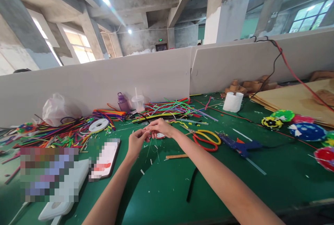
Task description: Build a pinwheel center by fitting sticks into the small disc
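Observation:
Both hands meet above the green table (156, 197), fingertips almost touching. My left hand (137, 143) is closed in a pinch, and my right hand (159, 127) is pinched beside it. A thin clear thread (157, 150) hangs below the fingers. A dark thin piece (143, 116) sticks up from between them; which hand grips which piece is too small to tell. Behind the fingers lies a small red and white round item (160, 135), partly hidden. Scissors with red and yellow handles (206, 139) lie to the right of my right hand.
A blue glue gun (240, 144) and colourful round ornaments (308, 131) are on the right. On the left are a phone (105, 159), a white spool (98, 125) and colourful pipe cleaners (60, 136). A purple bottle (123, 102) and lidded cup (138, 103) stand behind.

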`<act>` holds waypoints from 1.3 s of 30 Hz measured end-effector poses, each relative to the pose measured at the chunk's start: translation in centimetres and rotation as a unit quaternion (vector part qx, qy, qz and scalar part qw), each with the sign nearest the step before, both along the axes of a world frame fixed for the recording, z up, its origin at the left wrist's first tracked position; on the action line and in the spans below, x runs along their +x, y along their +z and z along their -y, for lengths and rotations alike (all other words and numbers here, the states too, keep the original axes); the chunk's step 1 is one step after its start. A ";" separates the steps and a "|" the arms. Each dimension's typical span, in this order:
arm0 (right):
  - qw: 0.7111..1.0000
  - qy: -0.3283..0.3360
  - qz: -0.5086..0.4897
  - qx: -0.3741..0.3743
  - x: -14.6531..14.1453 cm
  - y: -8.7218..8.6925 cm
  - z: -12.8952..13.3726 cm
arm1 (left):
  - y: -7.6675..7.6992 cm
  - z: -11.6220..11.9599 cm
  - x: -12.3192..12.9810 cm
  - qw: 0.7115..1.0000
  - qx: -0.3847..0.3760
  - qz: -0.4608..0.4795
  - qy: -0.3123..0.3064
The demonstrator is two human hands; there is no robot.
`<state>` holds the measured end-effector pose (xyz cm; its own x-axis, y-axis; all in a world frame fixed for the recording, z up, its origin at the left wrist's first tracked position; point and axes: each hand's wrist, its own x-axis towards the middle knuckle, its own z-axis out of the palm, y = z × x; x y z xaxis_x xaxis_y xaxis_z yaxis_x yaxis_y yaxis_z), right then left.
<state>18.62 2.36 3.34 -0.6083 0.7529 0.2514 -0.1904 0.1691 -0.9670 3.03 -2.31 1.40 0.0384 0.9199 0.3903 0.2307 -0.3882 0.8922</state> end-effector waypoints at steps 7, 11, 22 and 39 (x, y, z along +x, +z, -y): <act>0.998 -0.031 -0.050 0.005 -0.4 0.3 0.1 | 0.4 -0.1 0.3 0.987 -0.055 0.139 -0.053; 0.995 -0.019 -0.090 -0.030 0.0 1.1 0.0 | 0.5 -0.2 0.2 0.957 -0.131 0.221 -0.130; 0.985 -0.029 -0.157 -0.065 1.5 2.4 -0.2 | 1.6 1.3 0.6 0.901 -0.278 0.247 -0.225; 0.974 -0.060 -0.203 -0.078 1.5 2.6 -0.4 | 0.4 0.6 0.3 0.912 -0.243 0.243 -0.226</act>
<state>20.07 2.73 5.91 -0.3869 0.8612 0.3296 -0.5512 0.0706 -0.8314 3.32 -2.94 1.80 0.3872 0.9219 0.0136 -0.3236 0.1221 0.9383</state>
